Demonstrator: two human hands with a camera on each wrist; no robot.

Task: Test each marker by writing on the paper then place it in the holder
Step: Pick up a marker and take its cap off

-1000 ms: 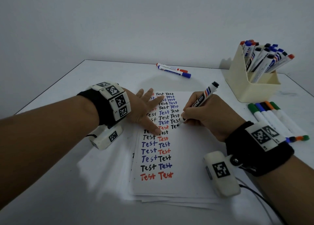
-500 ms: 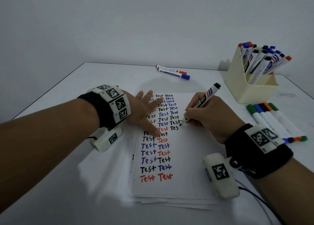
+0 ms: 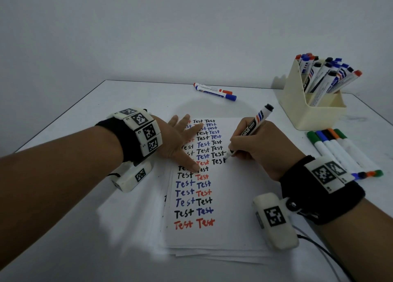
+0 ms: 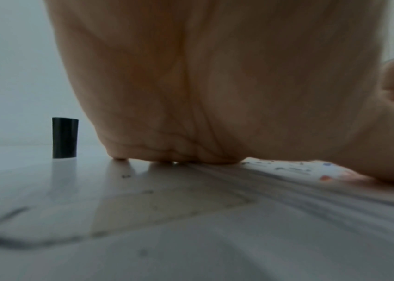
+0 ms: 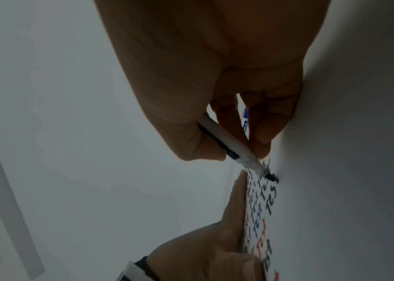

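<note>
My right hand (image 3: 253, 152) grips a black whiteboard marker (image 3: 253, 128), uncapped, its tip on the paper (image 3: 229, 196) at the end of a black "Tes" in the third column. In the right wrist view the marker (image 5: 229, 148) sits pinched between thumb and fingers (image 5: 261, 131), nib touching the sheet. My left hand (image 3: 180, 141) lies flat with spread fingers on the paper's left side, over rows of "Test" in black, blue and red. The cream holder (image 3: 308, 109) at the back right holds several markers.
Two capped markers, red and blue (image 3: 214, 91), lie at the back of the white table. Several more markers (image 3: 340, 152) lie in a row right of my right hand. A black cap (image 4: 65, 137) stands upright on the table left of my left hand. Loose sheets lie under the paper.
The black word has grown from "Te" to "Tes" plus a fresh stroke. My right hand crept slightly right. The left hand stayed put.
</note>
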